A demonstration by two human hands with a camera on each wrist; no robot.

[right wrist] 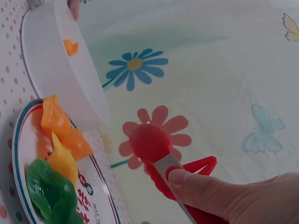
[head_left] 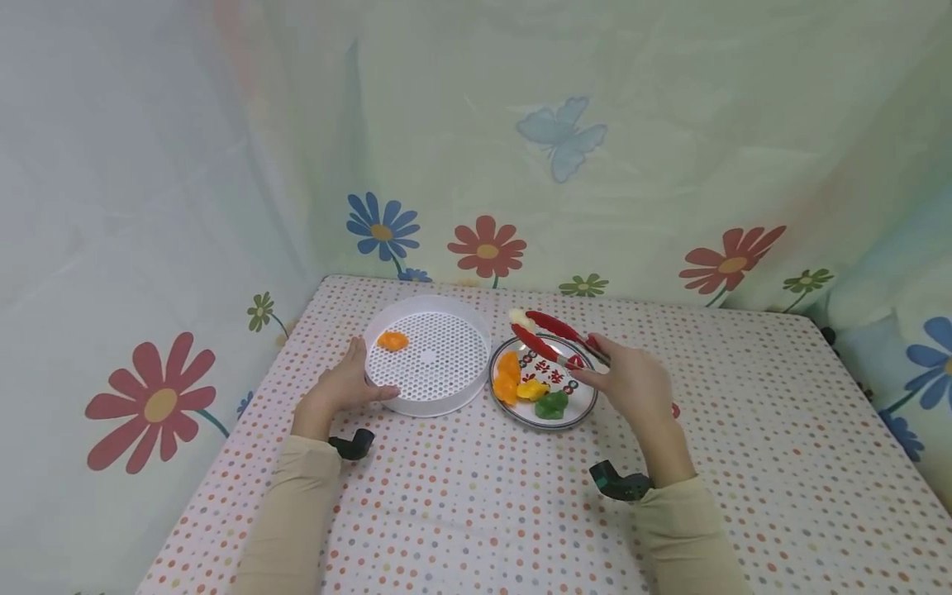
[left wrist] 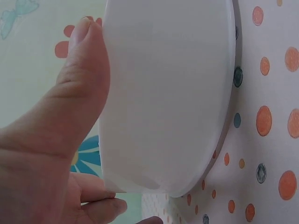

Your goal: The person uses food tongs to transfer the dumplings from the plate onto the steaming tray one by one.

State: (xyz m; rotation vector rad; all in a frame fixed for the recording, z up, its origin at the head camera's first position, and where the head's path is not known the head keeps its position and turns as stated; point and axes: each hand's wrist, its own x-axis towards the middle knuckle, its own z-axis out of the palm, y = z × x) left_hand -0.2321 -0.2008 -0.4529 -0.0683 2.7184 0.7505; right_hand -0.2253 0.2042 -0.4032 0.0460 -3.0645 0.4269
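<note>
My left hand (head_left: 342, 384) holds the side of a white round sieve (head_left: 476, 376), thumb at its near rim and fingers along the left wall. One orange piece (head_left: 392, 340) lies on the holed base. In my right hand (head_left: 635, 384) are red-tipped metal tongs (head_left: 552, 324), gripped over a patterned plate (head_left: 580, 406). A pale yellowish piece (head_left: 522, 319) sits at the tongs' tips in the head view; the right wrist view does not show it. Soft-looking orange pieces (right wrist: 56, 116), a yellow piece (right wrist: 64, 160) and a green piece (right wrist: 51, 189) lie on the plate.
The sieve and plate stand side by side on a dotted tablecloth (head_left: 476, 512). Behind the table hangs a flowered curtain (head_left: 632, 207). A small red mark or object (head_left: 675, 410) shows just right of my right wrist.
</note>
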